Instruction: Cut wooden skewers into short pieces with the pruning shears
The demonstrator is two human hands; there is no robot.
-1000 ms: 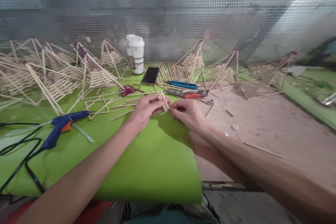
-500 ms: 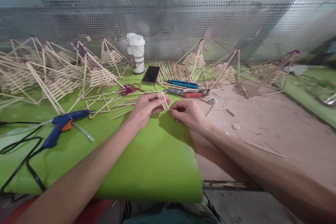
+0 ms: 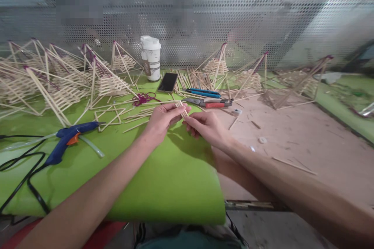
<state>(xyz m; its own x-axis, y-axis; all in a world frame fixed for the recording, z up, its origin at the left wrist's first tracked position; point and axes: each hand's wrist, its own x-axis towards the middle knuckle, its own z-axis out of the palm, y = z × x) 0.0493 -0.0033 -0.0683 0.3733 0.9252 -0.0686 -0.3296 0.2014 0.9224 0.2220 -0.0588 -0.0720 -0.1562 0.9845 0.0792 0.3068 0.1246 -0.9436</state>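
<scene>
Several short wooden sticks (image 3: 184, 111) lie side by side between the thumb and fingers of my left hand (image 3: 162, 121), held above the green mat (image 3: 163, 179). My right hand (image 3: 207, 125) closes its thumb and fingers on the lower ends of these sticks. Its fingertips partly cover them, so I cannot tell whether they are joined. Just behind my hands lie pliers with red grips (image 3: 214, 105) and a blue-handled tool (image 3: 204, 93). Loose wooden sticks (image 3: 137, 116) rest to the left of my left hand.
A blue glue gun (image 3: 71, 136) with its cord lies at left. Stick frames with purple thread (image 3: 112, 83) stand along the back on both sides. A white lidded cup (image 3: 152, 60), a phone (image 3: 168, 82) and purple cord (image 3: 143, 99) sit between them. Scraps litter the bare board (image 3: 280, 124).
My right hand has shifted slightly left, from beside the sticks onto their lower ends. My left hand has stayed nearly in place, its grip on the sticks kept.
</scene>
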